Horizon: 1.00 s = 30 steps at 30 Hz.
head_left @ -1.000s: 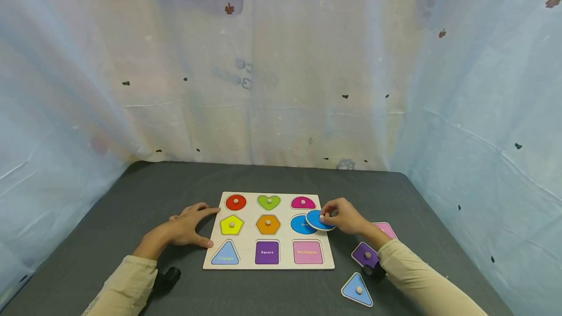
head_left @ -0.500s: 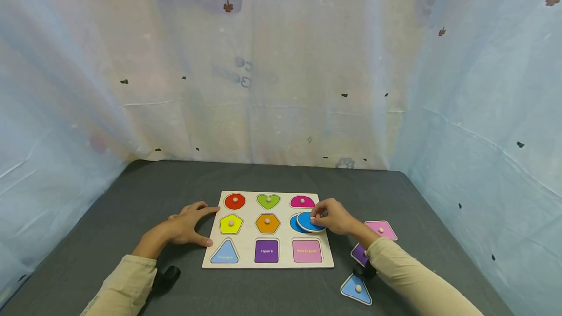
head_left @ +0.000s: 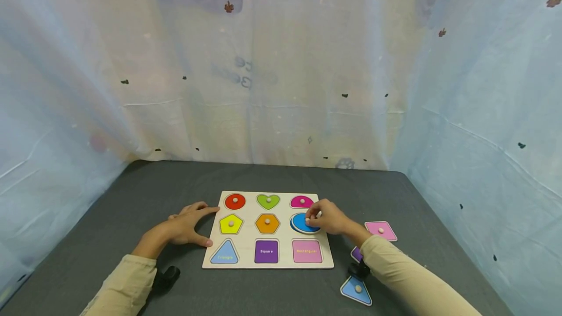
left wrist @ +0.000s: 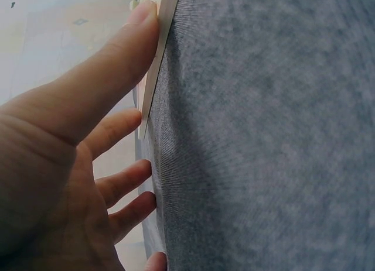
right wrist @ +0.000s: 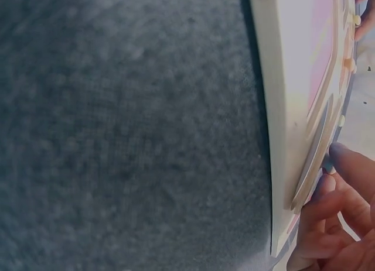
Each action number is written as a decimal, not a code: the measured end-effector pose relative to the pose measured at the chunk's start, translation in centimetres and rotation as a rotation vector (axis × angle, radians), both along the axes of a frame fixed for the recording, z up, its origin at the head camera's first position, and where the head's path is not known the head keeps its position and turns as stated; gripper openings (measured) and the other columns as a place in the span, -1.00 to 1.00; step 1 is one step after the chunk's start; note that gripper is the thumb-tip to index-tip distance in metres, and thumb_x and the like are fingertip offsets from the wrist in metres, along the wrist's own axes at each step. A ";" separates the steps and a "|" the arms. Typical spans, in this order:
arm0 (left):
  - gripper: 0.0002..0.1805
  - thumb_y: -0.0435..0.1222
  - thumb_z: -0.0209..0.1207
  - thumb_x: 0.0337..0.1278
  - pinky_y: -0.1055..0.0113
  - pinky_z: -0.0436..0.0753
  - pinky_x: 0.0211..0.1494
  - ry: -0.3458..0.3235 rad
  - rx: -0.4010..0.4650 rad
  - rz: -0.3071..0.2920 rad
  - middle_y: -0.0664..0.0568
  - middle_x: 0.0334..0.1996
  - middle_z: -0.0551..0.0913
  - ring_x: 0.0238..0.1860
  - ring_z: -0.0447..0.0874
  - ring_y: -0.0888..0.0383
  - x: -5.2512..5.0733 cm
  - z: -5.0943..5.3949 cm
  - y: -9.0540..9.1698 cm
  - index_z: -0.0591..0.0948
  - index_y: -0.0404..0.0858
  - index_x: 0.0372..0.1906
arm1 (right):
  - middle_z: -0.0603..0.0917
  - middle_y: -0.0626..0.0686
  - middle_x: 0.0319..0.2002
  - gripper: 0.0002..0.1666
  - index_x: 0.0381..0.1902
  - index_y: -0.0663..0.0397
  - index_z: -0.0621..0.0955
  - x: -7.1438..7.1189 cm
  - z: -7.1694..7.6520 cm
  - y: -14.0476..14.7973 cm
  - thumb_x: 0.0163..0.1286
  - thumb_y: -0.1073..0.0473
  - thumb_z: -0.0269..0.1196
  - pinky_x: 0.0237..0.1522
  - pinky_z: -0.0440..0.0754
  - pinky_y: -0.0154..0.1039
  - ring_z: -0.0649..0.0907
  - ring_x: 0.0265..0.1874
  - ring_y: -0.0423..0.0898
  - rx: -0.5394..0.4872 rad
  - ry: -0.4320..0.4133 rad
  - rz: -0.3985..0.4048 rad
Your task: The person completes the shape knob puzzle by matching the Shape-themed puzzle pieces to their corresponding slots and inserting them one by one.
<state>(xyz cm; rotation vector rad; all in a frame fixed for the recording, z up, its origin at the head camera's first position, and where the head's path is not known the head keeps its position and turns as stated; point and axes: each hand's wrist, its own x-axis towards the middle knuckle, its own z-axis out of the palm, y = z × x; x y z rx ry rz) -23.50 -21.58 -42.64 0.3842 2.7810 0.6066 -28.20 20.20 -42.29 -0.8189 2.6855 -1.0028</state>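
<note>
A wooden shape puzzle board (head_left: 246,252) lies on the dark cloth. My right hand (head_left: 331,217) pinches the knob of a blue oval puzzle piece (head_left: 300,223), which sits over the blue oval slot, slightly off it. In the right wrist view the oval piece (right wrist: 310,165) shows edge-on, raised above the board, with thumb and finger at its knob. My left hand (head_left: 188,226) rests at the board's left edge, fingers spread. The left wrist view has its thumb (left wrist: 132,48) touching the board's edge (left wrist: 158,66).
Right of the board lie a pink rectangle piece (head_left: 381,230), a purple piece (head_left: 356,254) partly under the right sleeve, and a blue triangle piece (head_left: 356,290). Triangle, square and rectangle slots show along the board's front row; knobbed pieces fill the rows behind, apart from the oval.
My right hand has moved left with the blue oval piece, from the board's right edge to over the oval slot. The left hand has stayed at the board's edge.
</note>
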 end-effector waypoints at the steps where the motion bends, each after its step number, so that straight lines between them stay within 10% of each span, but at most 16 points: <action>1: 0.12 0.12 0.56 -0.23 -0.52 0.22 0.17 0.002 -0.001 0.000 -0.28 0.44 0.24 0.39 0.19 -0.36 0.0 0.0 0.0 0.31 -0.06 0.53 | 0.56 0.00 -0.50 -0.92 -0.36 0.25 0.69 0.0 0.0 -0.1 0.35 0.33 0.33 -0.43 0.40 -0.40 0.47 -0.46 -0.18 0.001 -0.003 -0.002; 30: 0.12 0.11 0.55 -0.21 -0.52 0.23 0.16 0.005 0.006 -0.002 -0.29 0.45 0.22 0.39 0.19 -0.36 0.0 0.0 -0.1 0.31 -0.06 0.53 | 0.58 0.02 -0.50 -0.92 -0.35 0.27 0.69 -0.2 -0.1 -0.9 0.36 0.35 0.33 -0.48 0.40 -0.42 0.46 -0.53 -0.20 0.012 -0.008 -0.003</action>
